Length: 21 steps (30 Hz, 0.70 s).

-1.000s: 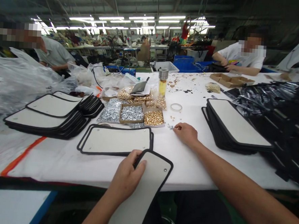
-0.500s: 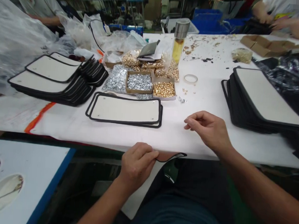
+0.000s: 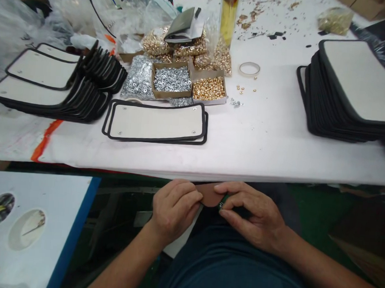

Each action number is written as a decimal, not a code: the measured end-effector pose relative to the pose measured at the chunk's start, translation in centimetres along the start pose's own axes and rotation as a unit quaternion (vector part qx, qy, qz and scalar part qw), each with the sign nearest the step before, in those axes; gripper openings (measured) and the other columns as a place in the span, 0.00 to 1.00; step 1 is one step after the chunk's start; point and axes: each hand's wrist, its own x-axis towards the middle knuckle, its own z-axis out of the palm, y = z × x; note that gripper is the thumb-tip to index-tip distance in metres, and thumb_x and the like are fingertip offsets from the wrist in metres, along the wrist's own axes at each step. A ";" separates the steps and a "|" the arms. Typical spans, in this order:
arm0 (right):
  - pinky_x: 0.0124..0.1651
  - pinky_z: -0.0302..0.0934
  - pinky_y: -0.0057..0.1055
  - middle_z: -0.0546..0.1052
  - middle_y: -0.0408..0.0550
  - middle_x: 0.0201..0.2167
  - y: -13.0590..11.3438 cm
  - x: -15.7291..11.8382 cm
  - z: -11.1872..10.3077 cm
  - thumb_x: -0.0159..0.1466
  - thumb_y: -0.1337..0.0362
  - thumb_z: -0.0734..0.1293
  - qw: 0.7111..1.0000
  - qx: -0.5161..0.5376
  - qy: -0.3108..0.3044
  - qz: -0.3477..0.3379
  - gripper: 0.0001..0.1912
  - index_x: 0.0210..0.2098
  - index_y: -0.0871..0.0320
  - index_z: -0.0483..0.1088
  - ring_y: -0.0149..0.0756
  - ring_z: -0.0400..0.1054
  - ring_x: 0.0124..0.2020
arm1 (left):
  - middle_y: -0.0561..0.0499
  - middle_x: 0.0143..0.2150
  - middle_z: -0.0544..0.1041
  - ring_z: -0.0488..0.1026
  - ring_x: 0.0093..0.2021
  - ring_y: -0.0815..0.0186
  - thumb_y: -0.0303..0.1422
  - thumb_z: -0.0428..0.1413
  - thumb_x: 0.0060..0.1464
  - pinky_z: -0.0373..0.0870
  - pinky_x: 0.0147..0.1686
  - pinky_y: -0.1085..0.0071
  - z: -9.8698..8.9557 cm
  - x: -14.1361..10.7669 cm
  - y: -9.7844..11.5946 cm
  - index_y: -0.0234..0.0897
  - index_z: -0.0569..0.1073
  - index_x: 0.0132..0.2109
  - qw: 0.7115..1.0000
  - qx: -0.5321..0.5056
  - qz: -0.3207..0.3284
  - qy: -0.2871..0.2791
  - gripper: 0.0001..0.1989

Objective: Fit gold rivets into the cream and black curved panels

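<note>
White cloth covers a long tabletop (image 3: 260, 159) that, in the head view, fills the upper half, its near edge running across just beyond the worker's hands. Below that edge, over the lap, a thin panel with a smooth brown face (image 3: 210, 194) lies between the two hands, mostly hidden by them, so its long axis cannot be told. The left hand (image 3: 176, 209) grips its left side, thumb and fingers pressed together on it. The right hand (image 3: 255, 213) is at its opposite side, one fingertip on the brown face, while the thumb and another finger, curled close, appear to pinch a tiny shiny metal piece (image 3: 220, 205) just beside the panel's right edge; whether the two touch is unclear. So the piece lies to the right of the brown face, and the right hand is the nearer to it. Forward on the cloth, loose silver bits (image 3: 236, 103) lie near an open cardboard box of gold-coloured studs (image 3: 209, 89), and pale rectangular panels with black borders (image 3: 157, 122) lie overlapped, long sides roughly along the table edge.
</note>
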 end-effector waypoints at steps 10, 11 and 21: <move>0.53 0.77 0.34 0.82 0.55 0.50 0.0 0.0 0.0 0.68 0.70 0.70 1.000 -0.005 -0.015 -0.012 0.04 0.39 0.54 0.75 0.40 0.80 0.51 | 0.47 0.37 0.79 0.74 0.36 0.63 0.19 0.60 0.58 0.75 0.38 0.68 -0.7 0.4 0.1 0.38 0.76 0.49 0.998 -0.029 -0.036 -0.051 0.14; 0.54 0.77 0.34 0.82 0.55 0.50 0.1 0.1 0.1 0.68 0.71 0.70 1.000 -0.004 -0.015 -0.011 0.04 0.39 0.54 0.75 0.40 0.80 0.52 | 0.48 0.37 0.79 0.74 0.36 0.63 0.20 0.60 0.59 0.74 0.38 0.68 -0.7 0.5 0.1 0.38 0.77 0.48 0.996 -0.040 -0.050 -0.057 0.13; 0.53 0.76 0.39 0.78 0.55 0.55 1.0 2.5 1.2 0.67 0.71 0.72 0.999 0.022 0.036 0.000 0.05 0.38 0.55 0.74 0.39 0.79 0.48 | 0.50 0.39 0.78 0.74 0.40 0.64 0.34 0.59 0.66 0.71 0.41 0.68 -2.5 3.4 -0.2 0.38 0.79 0.42 0.898 -0.261 -0.335 -0.113 0.06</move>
